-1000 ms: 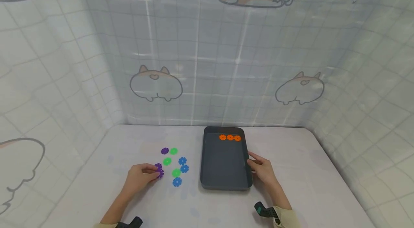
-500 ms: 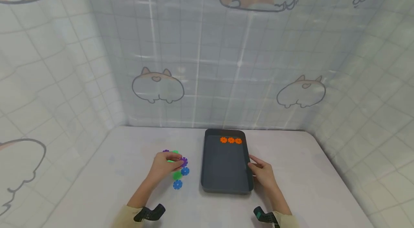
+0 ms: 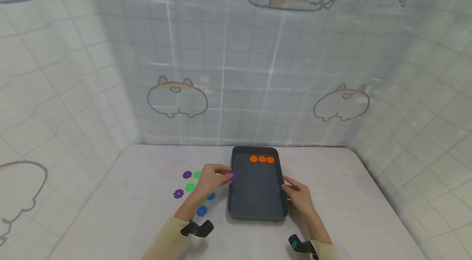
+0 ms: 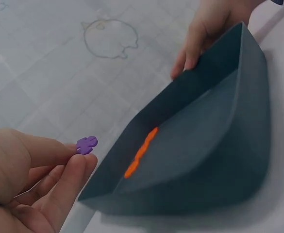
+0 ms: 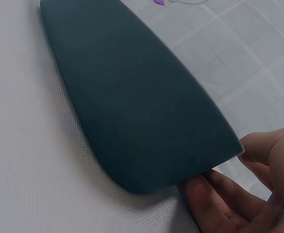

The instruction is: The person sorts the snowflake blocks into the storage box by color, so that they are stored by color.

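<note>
My left hand (image 3: 211, 178) pinches a purple flower-shaped disc (image 4: 87, 144) between thumb and fingertips, at the left rim of a dark grey tray (image 3: 258, 194). In the left wrist view the disc is held up just outside the tray's wall. My right hand (image 3: 300, 195) grips the tray's right side, the thumb at the rim and other fingers low against the outer wall. A row of three orange discs (image 3: 262, 159) lies inside the tray at its far end.
Left of the tray lie loose purple discs (image 3: 178, 193), green discs (image 3: 190, 187) and blue discs (image 3: 201, 210), some partly hidden by my left arm. A patterned sheet (image 3: 258, 67) walls in the back and sides of the white table (image 3: 354, 202).
My left hand has picked up a purple disc from the loose group and carried it right to the tray's left rim. My right hand stays on the tray.
</note>
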Demonstrator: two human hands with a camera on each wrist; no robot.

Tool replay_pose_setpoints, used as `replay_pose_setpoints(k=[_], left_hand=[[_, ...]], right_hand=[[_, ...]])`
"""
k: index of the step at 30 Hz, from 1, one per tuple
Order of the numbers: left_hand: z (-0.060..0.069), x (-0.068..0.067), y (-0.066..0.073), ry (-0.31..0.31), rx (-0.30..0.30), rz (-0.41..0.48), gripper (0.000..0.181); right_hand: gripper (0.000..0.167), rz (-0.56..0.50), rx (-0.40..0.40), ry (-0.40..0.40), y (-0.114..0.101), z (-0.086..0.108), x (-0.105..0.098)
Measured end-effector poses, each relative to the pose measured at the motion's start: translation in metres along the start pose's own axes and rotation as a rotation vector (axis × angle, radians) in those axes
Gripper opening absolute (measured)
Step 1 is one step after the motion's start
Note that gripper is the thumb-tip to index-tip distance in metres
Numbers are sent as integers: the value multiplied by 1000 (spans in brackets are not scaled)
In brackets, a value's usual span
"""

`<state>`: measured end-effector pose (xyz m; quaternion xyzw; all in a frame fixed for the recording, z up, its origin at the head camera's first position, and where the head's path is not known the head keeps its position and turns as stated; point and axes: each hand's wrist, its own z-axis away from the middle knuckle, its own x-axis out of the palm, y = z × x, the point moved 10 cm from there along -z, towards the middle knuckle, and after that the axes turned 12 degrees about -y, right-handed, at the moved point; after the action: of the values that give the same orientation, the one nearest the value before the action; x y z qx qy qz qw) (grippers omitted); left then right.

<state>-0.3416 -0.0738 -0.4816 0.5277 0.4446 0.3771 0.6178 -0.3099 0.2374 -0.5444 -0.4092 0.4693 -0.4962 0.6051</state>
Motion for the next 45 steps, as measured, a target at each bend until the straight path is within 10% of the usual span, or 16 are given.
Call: replay_pose_setpoints(k=[24,45], left_hand=[[-66,83,12,-153,-14,114,23],[-99,103,-13,-57,-75,194,19]], right_hand=[[42,-12,-19,27,0,1,-7],[40,-41,-39,11,1,-3,2]])
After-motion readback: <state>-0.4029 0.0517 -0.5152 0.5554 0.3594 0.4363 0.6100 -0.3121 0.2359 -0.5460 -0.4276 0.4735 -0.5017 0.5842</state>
